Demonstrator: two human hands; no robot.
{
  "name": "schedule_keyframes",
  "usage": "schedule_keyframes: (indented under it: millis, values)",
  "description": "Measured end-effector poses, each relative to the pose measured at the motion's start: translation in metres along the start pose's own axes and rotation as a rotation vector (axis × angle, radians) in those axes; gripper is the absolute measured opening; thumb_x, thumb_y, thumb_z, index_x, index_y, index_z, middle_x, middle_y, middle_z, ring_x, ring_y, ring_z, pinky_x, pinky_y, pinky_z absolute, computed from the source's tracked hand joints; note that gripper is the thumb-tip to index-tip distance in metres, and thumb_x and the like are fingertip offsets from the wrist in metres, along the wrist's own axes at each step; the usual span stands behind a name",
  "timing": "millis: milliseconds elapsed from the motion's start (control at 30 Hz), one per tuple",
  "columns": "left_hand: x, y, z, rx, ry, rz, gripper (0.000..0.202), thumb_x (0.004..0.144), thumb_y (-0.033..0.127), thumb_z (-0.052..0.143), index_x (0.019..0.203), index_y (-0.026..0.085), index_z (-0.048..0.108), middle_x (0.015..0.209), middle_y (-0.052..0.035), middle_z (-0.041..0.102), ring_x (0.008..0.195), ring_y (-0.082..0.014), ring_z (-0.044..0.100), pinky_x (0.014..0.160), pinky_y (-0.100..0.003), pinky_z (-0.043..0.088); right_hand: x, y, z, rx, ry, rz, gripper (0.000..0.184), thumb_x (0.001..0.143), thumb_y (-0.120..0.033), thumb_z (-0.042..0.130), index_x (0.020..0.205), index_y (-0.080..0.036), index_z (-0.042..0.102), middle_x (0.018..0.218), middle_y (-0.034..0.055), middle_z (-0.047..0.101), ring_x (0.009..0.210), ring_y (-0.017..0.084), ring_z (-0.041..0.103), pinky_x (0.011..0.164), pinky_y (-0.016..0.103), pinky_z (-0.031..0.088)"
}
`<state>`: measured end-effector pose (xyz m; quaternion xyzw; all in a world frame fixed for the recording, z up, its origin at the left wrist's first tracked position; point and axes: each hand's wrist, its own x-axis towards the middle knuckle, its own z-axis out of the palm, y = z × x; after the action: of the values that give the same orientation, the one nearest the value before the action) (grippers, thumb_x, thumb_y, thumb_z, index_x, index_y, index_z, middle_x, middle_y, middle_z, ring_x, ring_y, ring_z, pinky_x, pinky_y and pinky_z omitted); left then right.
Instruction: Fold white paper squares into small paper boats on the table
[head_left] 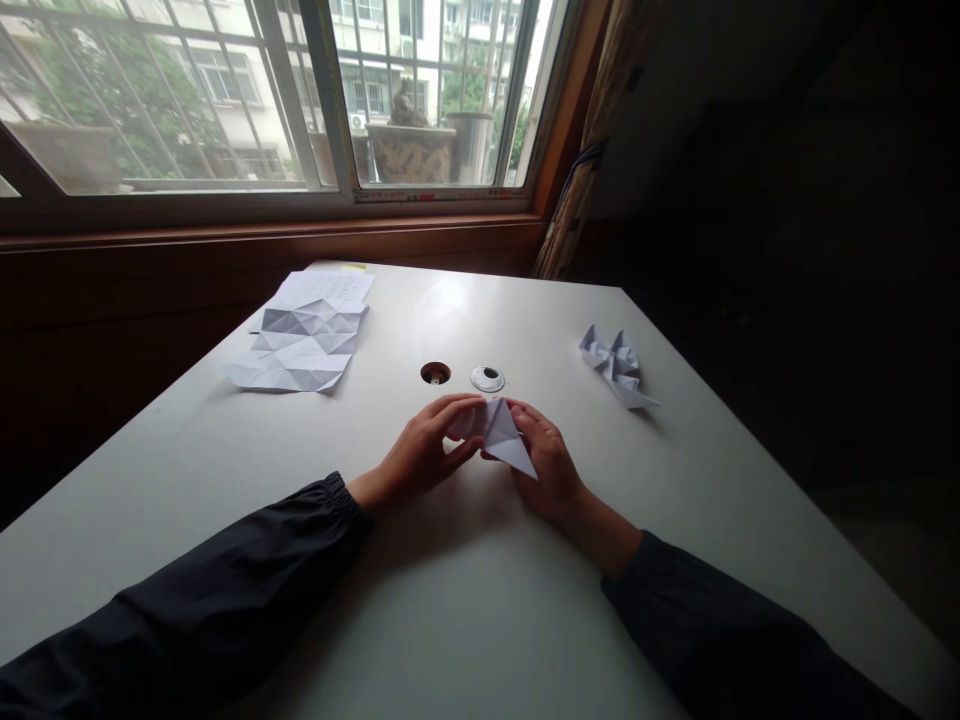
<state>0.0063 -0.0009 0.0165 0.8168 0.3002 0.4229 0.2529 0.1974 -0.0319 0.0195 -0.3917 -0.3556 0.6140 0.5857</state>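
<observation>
Between my hands is a piece of folded white paper [504, 432], with a pointed flap reaching down to the right. My left hand [424, 445] grips its left side, thumb below and fingers above. On the right side, my right hand [550, 462] is closed on the same paper, its fingers partly hidden behind the folds. The paper is held above the white table [450, 620], just in front of a round hole and its cover.
Creased, unfolded paper [307, 345] lies at the left over a written sheet [337, 286]. A folded paper figure [616, 366] stands at the right. Near the middle are an open cable hole [435, 373] and a round cover [487, 379]. A barred window [345, 190] is behind.
</observation>
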Motion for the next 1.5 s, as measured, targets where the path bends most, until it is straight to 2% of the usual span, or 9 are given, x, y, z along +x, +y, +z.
schedule_keyframes:
  millis: [100, 267, 367, 467, 633, 867, 1133, 1400, 1500]
  values:
    - [0.0, -0.002, 0.004, -0.035, 0.023, 0.019, 0.046, 0.091, 0.022, 0.07, 0.135, 0.025, 0.059, 0.136, -0.012, 0.062, 0.116, -0.0233, 0.064, 0.084, -0.032, 0.061, 0.001, 0.001, 0.0, 0.014, -0.012, -0.017, 0.032, 0.09, -0.043, 0.069, 0.114, -0.022, 0.069, 0.099, 0.006, 0.073, 0.078, 0.022, 0.067, 0.063, 0.037, 0.063]
    - [0.0, 0.002, 0.0, -0.147, 0.052, 0.025, 0.026, 0.09, 0.028, 0.073, 0.114, 0.02, 0.064, 0.131, -0.0135, 0.064, 0.114, -0.0233, 0.065, 0.087, -0.033, 0.059, 0.002, 0.002, -0.003, 0.047, 0.022, -0.006, 0.029, 0.089, -0.04, 0.07, 0.112, -0.021, 0.069, 0.096, 0.0055, 0.071, 0.076, 0.02, 0.067, 0.058, 0.032, 0.062]
    - [-0.001, 0.003, -0.004, -0.276, 0.031, -0.03, 0.017, 0.098, 0.032, 0.062, 0.106, 0.017, 0.064, 0.123, -0.0139, 0.067, 0.109, -0.0223, 0.066, 0.088, -0.034, 0.058, 0.003, 0.002, -0.006, 0.051, 0.034, -0.001, 0.03, 0.089, -0.038, 0.07, 0.114, -0.022, 0.068, 0.096, 0.005, 0.072, 0.077, 0.021, 0.068, 0.056, 0.032, 0.063]
    - [-0.003, 0.0, -0.004, -0.359, 0.071, -0.135, 0.027, 0.104, 0.038, 0.05, 0.099, 0.015, 0.065, 0.109, -0.0122, 0.07, 0.106, -0.022, 0.067, 0.089, -0.034, 0.058, 0.002, 0.001, -0.008, 0.047, 0.013, 0.015, 0.032, 0.088, -0.037, 0.071, 0.118, -0.024, 0.068, 0.097, 0.0049, 0.072, 0.079, 0.021, 0.069, 0.056, 0.032, 0.064]
    - [-0.003, -0.005, 0.0, -0.422, 0.12, -0.239, 0.028, 0.094, 0.042, 0.067, 0.104, 0.016, 0.064, 0.101, -0.0083, 0.069, 0.093, -0.019, 0.067, 0.081, -0.031, 0.059, -0.001, 0.0, -0.008, 0.054, -0.026, 0.009, 0.035, 0.087, -0.034, 0.074, 0.119, -0.024, 0.068, 0.099, 0.0055, 0.073, 0.077, 0.019, 0.07, 0.06, 0.032, 0.065]
    - [0.001, -0.004, -0.005, -0.506, 0.152, -0.285, 0.028, 0.099, 0.043, 0.059, 0.106, 0.016, 0.063, 0.083, -0.0044, 0.068, 0.083, -0.0167, 0.067, 0.079, -0.029, 0.054, 0.003, 0.0, -0.009, 0.085, 0.03, 0.029, 0.035, 0.082, -0.029, 0.078, 0.114, -0.022, 0.069, 0.096, 0.0043, 0.071, 0.083, 0.02, 0.07, 0.067, 0.035, 0.067]
    - [-0.001, -0.017, -0.002, -0.433, 0.016, -0.228, 0.051, 0.089, 0.027, 0.071, 0.136, 0.023, 0.05, 0.099, -0.0048, 0.068, 0.099, -0.0202, 0.067, 0.1, -0.039, 0.051, 0.007, 0.001, -0.01, 0.156, 0.115, 0.056, 0.033, 0.073, -0.019, 0.079, 0.105, -0.019, 0.073, 0.087, 0.0025, 0.072, 0.066, 0.012, 0.064, 0.056, 0.021, 0.056]
    - [-0.001, -0.02, -0.001, -0.266, 0.023, -0.046, 0.088, 0.082, 0.021, 0.075, 0.157, 0.024, 0.03, 0.139, -0.0153, 0.053, 0.12, -0.0252, 0.06, 0.106, -0.04, 0.049, 0.011, 0.007, -0.013, 0.135, 0.137, 0.03, 0.025, 0.068, -0.017, 0.078, 0.092, -0.018, 0.073, 0.083, 0.0026, 0.073, 0.064, 0.014, 0.064, 0.057, 0.025, 0.054]
    - [0.001, -0.02, -0.002, -0.145, -0.018, -0.081, 0.075, 0.082, 0.027, 0.078, 0.148, 0.021, 0.045, 0.133, -0.0139, 0.061, 0.122, -0.0286, 0.06, 0.106, -0.042, 0.048, 0.01, 0.005, -0.014, 0.14, 0.126, 0.031, 0.025, 0.069, -0.018, 0.078, 0.093, -0.018, 0.071, 0.083, 0.0027, 0.072, 0.064, 0.015, 0.064, 0.058, 0.026, 0.054]
